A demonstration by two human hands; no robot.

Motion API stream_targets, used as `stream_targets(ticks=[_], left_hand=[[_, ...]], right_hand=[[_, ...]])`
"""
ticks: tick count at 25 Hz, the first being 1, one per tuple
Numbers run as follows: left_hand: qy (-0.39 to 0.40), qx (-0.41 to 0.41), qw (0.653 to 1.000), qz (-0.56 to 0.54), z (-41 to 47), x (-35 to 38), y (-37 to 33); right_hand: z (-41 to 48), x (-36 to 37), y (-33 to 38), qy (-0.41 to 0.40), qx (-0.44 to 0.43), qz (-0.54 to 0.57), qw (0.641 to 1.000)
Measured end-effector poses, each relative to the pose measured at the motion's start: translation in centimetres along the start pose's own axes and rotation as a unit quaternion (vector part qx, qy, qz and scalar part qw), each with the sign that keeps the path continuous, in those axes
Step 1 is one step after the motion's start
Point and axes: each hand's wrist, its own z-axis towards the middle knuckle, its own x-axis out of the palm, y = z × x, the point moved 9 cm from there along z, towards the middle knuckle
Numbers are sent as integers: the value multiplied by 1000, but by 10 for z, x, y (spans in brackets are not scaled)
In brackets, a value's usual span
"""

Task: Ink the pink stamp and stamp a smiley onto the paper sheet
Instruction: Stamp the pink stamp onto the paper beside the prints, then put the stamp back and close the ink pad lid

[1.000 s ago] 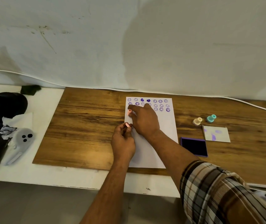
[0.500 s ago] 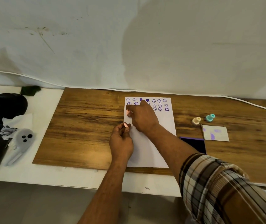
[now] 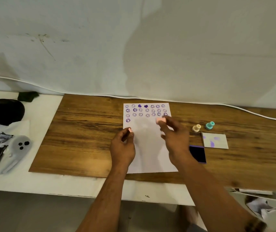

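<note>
A white paper sheet (image 3: 148,148) lies on the wooden board (image 3: 83,131), with rows of purple smileys along its top and a fresh dark smiley (image 3: 128,120) at the left of the fourth row. My right hand (image 3: 174,136) holds the pink stamp (image 3: 160,120) in its fingertips, lifted over the sheet's right side and blurred by motion. My left hand (image 3: 123,146) rests at the sheet's left edge, pinching a small pink piece (image 3: 130,130) that looks like the stamp's cap. The purple ink pad (image 3: 198,154) lies open just right of the sheet.
A cream stamp (image 3: 196,128) and a teal stamp (image 3: 209,125) stand right of the sheet. The ink pad's stained lid (image 3: 215,140) lies beside them. A white cable (image 3: 251,112) runs along the wall. Dark objects and a grey case (image 3: 19,147) sit at far left.
My right hand has lifted the pink stamp off the sheet's left side and swung it to the right, leaving a new dark smiley there. The left hand stayed put.
</note>
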Motion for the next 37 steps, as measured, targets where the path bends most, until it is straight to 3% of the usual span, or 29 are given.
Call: stream_targets(ticks=[5, 11, 20, 37], left_hand=[[136, -20, 990, -42, -17, 34, -4], [216, 16, 976, 0, -37, 56, -14], [230, 28, 973, 22, -38, 67, -15], [239, 37, 969, 48, -38, 68, -14]], right_hand=[[-52, -69, -18, -25, 41, -59, 997], [-41, -61, -11, 35, -11, -95, 995], [-29, -54, -13, 81, -41, -120, 989], [-24, -56, -20, 115, -9, -126, 985]])
